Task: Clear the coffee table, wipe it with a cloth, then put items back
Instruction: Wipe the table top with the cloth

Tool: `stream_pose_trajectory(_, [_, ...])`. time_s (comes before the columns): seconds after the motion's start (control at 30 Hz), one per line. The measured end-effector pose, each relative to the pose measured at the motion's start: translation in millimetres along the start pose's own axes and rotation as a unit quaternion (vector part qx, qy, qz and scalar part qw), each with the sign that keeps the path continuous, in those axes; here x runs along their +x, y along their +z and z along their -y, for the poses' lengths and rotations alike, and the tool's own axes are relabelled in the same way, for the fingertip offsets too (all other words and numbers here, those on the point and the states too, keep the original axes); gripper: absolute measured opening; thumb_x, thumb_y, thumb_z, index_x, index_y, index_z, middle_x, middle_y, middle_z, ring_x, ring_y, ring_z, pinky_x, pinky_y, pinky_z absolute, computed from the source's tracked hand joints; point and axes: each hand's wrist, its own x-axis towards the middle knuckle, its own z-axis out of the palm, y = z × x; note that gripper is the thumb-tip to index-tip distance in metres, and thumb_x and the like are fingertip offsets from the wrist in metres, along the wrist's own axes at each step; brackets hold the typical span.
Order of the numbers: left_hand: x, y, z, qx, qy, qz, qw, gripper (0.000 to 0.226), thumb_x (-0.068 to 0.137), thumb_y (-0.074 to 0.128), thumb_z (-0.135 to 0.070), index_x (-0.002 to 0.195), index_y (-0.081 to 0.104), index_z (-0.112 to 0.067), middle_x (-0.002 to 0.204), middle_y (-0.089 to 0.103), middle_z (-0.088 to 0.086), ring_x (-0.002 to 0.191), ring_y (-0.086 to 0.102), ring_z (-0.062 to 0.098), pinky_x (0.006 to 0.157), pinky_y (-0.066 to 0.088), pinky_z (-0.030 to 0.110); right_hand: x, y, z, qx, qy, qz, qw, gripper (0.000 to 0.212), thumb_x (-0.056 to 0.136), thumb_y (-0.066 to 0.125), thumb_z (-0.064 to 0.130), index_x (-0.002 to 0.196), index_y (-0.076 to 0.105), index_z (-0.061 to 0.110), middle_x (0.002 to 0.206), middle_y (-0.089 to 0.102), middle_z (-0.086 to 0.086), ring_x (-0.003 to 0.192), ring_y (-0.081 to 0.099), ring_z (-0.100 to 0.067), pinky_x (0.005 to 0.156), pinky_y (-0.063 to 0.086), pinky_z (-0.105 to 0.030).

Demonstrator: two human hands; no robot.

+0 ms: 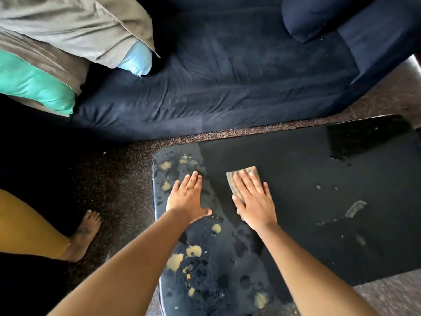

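The cloth (242,179), a folded tan-grey pad, lies on the glossy black surface (307,179) near its left-centre, pinned under the right hand (252,199), which presses flat on it with fingers spread, gripping nothing. The left hand (188,197) rests just beside it, also flat and spread on the bare top, touching no object. Yellowish worn patches (182,258) and wet smears mark the surface's left end and near edge. Beyond lies a dark blue sofa (227,76) carrying grey (79,26), teal (34,85) and light blue pillows (136,57). A bare foot (84,233) stands on speckled brown carpet (118,179).
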Motion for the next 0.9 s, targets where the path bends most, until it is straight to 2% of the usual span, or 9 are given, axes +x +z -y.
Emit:
stream_pose_trajectory(0.07, [-8.1,3.7,4.4,0.01,0.017,-0.018,1.0,0.093,0.09,0.051,-0.056,0.153,-0.005,-0.015,0.16,-0.016,0.0,0.147,-0.013,0.016,0.118,-0.005,0.038,-9.9,7.3,25.1,0.025,0.077,-0.035,0.996,0.062,0.09,0.029,0.049,0.148,0.028,0.029,0.155,0.027,0.007,0.144,0.021,-0.018,0.109,0.028,-0.051])
stream_pose_trajectory(0.1, [-14.1,7.5,6.2,0.02,0.024,-0.025,0.999,0.089,0.092,0.049,-0.053,0.153,-0.004,-0.015,0.16,-0.016,0.0,0.147,-0.014,0.017,0.118,-0.005,0.038,-16.9,11.4,34.0,0.024,0.061,-0.043,0.997,0.062,0.09,0.03,0.049,0.148,0.027,0.029,0.155,0.027,0.007,0.143,0.022,-0.019,0.109,0.029,-0.05])
stream_pose_trajectory(0.27, [-41.4,28.8,13.3,0.02,0.033,-0.028,0.999,0.082,0.095,0.045,-0.048,0.153,-0.005,-0.018,0.16,-0.015,-0.002,0.147,-0.013,0.016,0.118,-0.005,0.037,-38.0,6.6,1.9,-0.068,-0.181,-0.001,0.981,0.061,0.091,0.033,0.05,0.148,0.023,0.033,0.156,0.022,0.013,0.144,0.017,-0.01,0.112,0.029,-0.048])
stream_pose_trajectory(0.4, [-52.7,38.1,13.5,0.003,0.016,-0.036,0.999,0.081,0.096,0.044,-0.048,0.153,-0.007,-0.021,0.16,-0.013,-0.004,0.147,-0.01,0.016,0.118,-0.001,0.036,-40.4,6.6,19.3,-0.007,0.028,-0.018,0.999,0.059,0.089,0.033,0.046,0.146,0.032,0.029,0.153,0.031,0.008,0.142,0.027,-0.017,0.107,0.034,-0.053])
stream_pose_trajectory(0.47, [-54.3,40.0,12.9,-0.004,0.01,-0.04,0.999,0.08,0.096,0.044,-0.047,0.153,-0.006,-0.022,0.16,-0.013,-0.005,0.147,-0.009,0.016,0.118,0.0,0.036,-50.0,13.4,45.1,0.02,0.053,-0.043,0.997,0.061,0.089,0.034,0.047,0.146,0.032,0.027,0.153,0.032,0.005,0.142,0.028,-0.021,0.107,0.032,-0.05])
stream_pose_trajectory(0.63, [-52.5,36.8,7.0,-0.012,-0.001,-0.032,0.999,0.081,0.096,0.047,-0.044,0.153,-0.006,-0.021,0.16,-0.012,-0.003,0.148,-0.006,0.017,0.119,0.0,0.037,-77.5,14.3,14.1,-0.058,-0.181,0.002,0.982,0.062,0.091,0.037,0.049,0.149,0.02,0.035,0.156,0.019,0.014,0.145,0.013,-0.009,0.112,0.026,-0.049])
stream_pose_trajectory(0.67, [-52.5,37.1,6.3,-0.01,-0.002,-0.029,1.0,0.081,0.096,0.047,-0.043,0.153,-0.006,-0.021,0.16,-0.012,-0.003,0.148,-0.006,0.018,0.119,0.001,0.037,-78.0,14.0,6.1,-0.064,-0.161,0.005,0.985,0.062,0.09,0.037,0.048,0.149,0.019,0.036,0.156,0.019,0.015,0.145,0.012,-0.009,0.111,0.026,-0.049])
stream_pose_trajectory(0.8, [-51.6,38.1,5.1,-0.006,-0.007,-0.024,1.0,0.081,0.097,0.047,-0.042,0.153,-0.007,-0.02,0.16,-0.012,-0.001,0.148,-0.006,0.019,0.119,0.002,0.038,-76.5,18.1,34.9,0.011,0.097,-0.029,0.995,0.061,0.089,0.034,0.047,0.147,0.03,0.029,0.154,0.03,0.007,0.142,0.024,-0.018,0.107,0.032,-0.051])
stream_pose_trajectory(0.9, [-50.7,38.3,3.6,-0.006,-0.011,-0.021,1.0,0.081,0.096,0.048,-0.042,0.153,-0.007,-0.021,0.16,-0.011,-0.002,0.148,-0.005,0.019,0.119,0.002,0.039,-90.7,25.5,60.8,0.019,0.012,-0.035,0.999,0.062,0.089,0.037,0.047,0.148,0.027,0.029,0.155,0.026,0.006,0.144,0.02,-0.018,0.109,0.029,-0.049])
